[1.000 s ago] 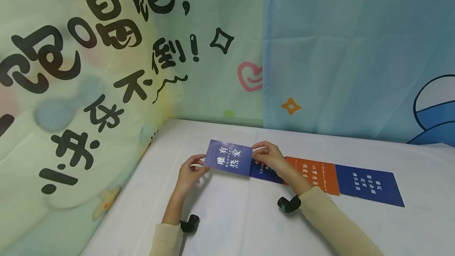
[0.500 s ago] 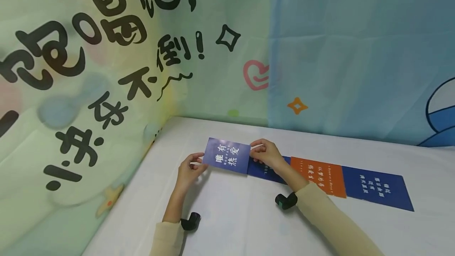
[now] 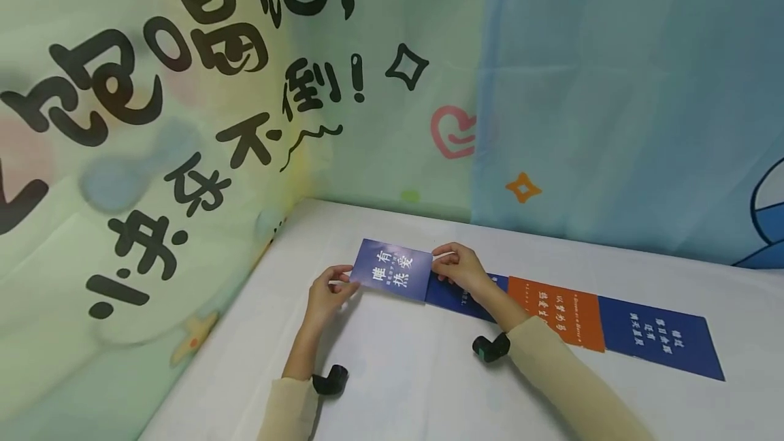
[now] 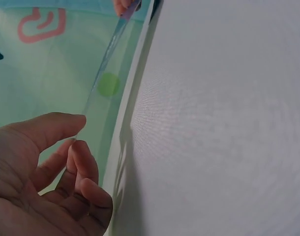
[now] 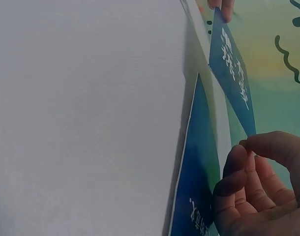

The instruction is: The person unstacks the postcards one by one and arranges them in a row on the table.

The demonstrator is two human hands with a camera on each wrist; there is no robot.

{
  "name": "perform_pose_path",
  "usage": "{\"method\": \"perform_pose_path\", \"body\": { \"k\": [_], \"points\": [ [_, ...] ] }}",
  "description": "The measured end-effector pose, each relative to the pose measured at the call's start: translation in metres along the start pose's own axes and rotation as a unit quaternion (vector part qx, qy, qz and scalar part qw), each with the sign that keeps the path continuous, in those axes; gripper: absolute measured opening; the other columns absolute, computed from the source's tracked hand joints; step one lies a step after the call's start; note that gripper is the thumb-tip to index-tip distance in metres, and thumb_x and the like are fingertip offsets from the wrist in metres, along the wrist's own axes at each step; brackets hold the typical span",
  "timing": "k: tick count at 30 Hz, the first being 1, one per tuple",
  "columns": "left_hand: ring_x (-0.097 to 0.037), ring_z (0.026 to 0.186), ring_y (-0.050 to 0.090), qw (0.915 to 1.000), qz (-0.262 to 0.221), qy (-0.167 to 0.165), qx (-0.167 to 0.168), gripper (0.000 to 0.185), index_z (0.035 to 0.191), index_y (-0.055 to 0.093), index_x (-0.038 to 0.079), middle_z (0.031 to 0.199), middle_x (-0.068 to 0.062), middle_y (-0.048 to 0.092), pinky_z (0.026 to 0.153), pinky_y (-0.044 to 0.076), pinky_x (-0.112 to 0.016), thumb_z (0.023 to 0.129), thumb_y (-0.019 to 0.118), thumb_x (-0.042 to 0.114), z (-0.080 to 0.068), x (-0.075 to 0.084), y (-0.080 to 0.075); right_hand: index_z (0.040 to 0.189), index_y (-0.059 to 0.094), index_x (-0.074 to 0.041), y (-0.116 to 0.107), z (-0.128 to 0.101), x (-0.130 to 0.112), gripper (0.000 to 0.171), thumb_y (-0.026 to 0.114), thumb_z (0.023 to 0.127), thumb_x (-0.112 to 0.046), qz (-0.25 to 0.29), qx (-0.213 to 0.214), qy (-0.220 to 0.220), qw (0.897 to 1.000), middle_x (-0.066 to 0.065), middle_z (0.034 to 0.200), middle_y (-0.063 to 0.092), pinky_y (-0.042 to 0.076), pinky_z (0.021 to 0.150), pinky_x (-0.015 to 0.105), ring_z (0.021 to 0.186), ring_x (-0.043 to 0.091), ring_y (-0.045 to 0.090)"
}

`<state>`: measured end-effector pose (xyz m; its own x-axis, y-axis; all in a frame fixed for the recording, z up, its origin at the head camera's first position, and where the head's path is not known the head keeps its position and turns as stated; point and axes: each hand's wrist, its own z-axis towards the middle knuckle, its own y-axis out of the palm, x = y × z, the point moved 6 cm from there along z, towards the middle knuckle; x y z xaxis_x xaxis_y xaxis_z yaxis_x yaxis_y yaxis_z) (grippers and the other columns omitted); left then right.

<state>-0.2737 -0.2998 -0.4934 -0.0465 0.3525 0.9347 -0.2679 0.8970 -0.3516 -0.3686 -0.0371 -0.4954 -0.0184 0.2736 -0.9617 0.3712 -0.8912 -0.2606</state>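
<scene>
A person's left hand (image 3: 327,291) pinches the left edge of a blue card printed with white characters (image 3: 392,269), held just above the white worktop (image 3: 398,373), while the right hand (image 3: 459,265) pinches its right edge. To the right, three cards lie flat in a row: a dark blue card (image 3: 456,295) partly under the right hand, an orange card (image 3: 560,312), and another dark blue card (image 3: 661,335).
</scene>
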Motion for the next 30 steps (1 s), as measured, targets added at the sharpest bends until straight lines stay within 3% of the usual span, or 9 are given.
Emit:
{"method": "perform_pose_path", "body": {
  "k": [5,10,14,21,30],
  "points": [
    [-0.007,0.065,0.052,0.9999,-0.009,-0.007,-0.008,0.035,0.116,0.063,-0.005,0.094,-0.015,0.061,0.054,0.042,-0.018,0.083,0.073,0.003,0.001,-0.010,0.002,0.116,0.057,0.007,0.004,0.000,0.007,0.029,0.065,0.090,-0.003,0.001,0.003,0.003,1.000,0.007,0.084,0.070,0.043,0.055,0.023,0.064,0.011,0.058],
    [-0.006,0.064,0.054,0.9996,-0.021,-0.011,-0.016,0.034,0.117,0.063,-0.005,0.091,-0.009,0.060,0.049,0.042,-0.018,0.085,0.072,0.003,0.003,-0.012,0.003,0.114,0.058,0.006,0.004,0.002,0.007,0.027,0.065,0.089,-0.002,-0.011,0.012,0.002,1.000,0.009,0.083,0.069,0.042,0.054,0.023,0.063,0.011,0.058],
    [-0.007,0.066,0.054,0.9994,-0.028,-0.010,-0.017,0.035,0.118,0.062,-0.007,0.092,-0.012,0.061,0.048,0.042,-0.018,0.086,0.071,0.002,0.004,-0.013,0.005,0.113,0.058,0.008,0.004,0.003,0.009,0.026,0.065,0.089,-0.002,-0.022,0.012,0.008,1.000,0.012,0.083,0.068,0.042,0.053,0.024,0.063,0.012,0.057],
    [-0.007,0.071,0.054,0.9998,-0.016,-0.006,-0.013,0.032,0.116,0.064,-0.006,0.092,-0.012,0.062,0.052,0.044,-0.018,0.086,0.071,0.000,0.009,-0.014,0.009,0.111,0.062,0.006,-0.004,0.004,0.012,0.024,0.065,0.088,-0.002,-0.052,0.028,0.012,0.998,0.011,0.083,0.068,0.043,0.053,0.024,0.062,0.012,0.057],
    [-0.009,0.072,0.056,0.9999,-0.001,-0.007,-0.008,0.030,0.114,0.065,-0.006,0.093,-0.014,0.065,0.055,0.046,-0.019,0.085,0.071,0.001,0.014,-0.015,0.010,0.112,0.063,0.005,-0.007,0.004,0.014,0.024,0.066,0.090,-0.005,-0.044,0.027,0.022,0.998,0.010,0.084,0.066,0.044,0.054,0.024,0.062,0.013,0.056]
  ]
}}
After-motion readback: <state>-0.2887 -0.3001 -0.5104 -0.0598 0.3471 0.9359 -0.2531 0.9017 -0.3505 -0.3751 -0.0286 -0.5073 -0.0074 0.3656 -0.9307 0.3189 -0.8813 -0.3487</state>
